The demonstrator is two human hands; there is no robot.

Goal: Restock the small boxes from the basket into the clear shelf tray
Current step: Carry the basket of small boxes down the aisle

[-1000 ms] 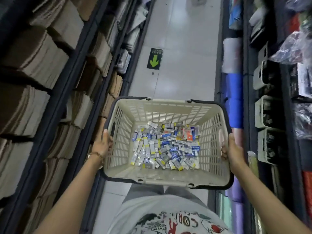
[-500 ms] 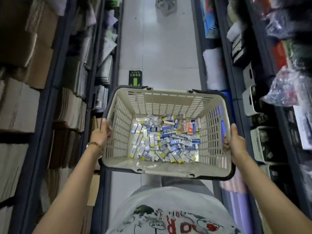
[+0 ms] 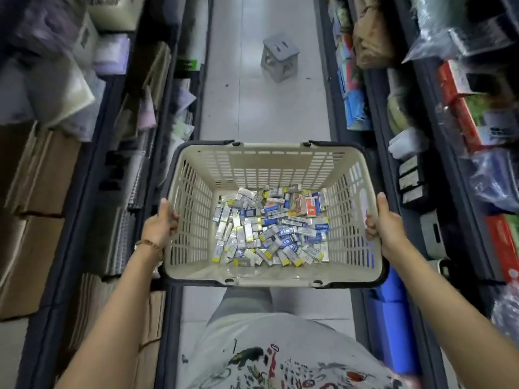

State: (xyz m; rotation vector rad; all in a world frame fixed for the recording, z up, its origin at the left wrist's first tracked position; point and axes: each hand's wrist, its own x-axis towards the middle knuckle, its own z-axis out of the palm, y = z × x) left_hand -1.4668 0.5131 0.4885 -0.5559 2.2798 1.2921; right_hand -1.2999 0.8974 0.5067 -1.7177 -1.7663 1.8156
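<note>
A pale tiled floor runs between two dark shelf racks. A small grey stool stands on it, well ahead. The left rack holds brown cardboard boxes and pale packets, blurred. The right rack carries blue packages, red boxes and clear plastic bags.

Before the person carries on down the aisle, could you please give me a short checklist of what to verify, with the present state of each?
1. Left hand has a grip on the basket side rim: ok.
2. Right hand has a grip on the opposite rim: ok.
3. Basket held level: ok.
4. Small boxes lie low on the basket floor, well below the rim: ok.
5. Aisle ahead free: not ok, a grey stool stands on the floor.
6. Clear shelf tray located: cannot tell, none is plainly visible.
</note>
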